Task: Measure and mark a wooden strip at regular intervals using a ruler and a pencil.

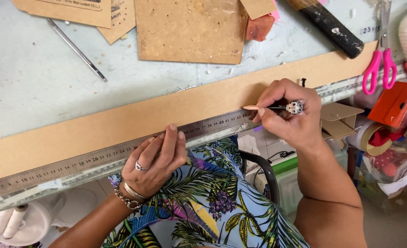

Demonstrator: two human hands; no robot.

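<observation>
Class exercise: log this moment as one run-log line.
left hand: pressing steel ruler | right hand: holding pencil | tip on cardboard strip

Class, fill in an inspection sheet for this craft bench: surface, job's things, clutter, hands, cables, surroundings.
Surface: pale blue table, scuffed, with crumbs.
Job's things: long brown board strip; metal ruler along its near edge; pencil.
Clutter: cardboard pieces, thin metal rod, pink scissors, black handle.
Hands: left hand presses the ruler; right hand holds the pencil, tip at the ruler's edge.
Cables: nothing seen.
Surroundings: tape roll, orange box, thread spools.
</observation>
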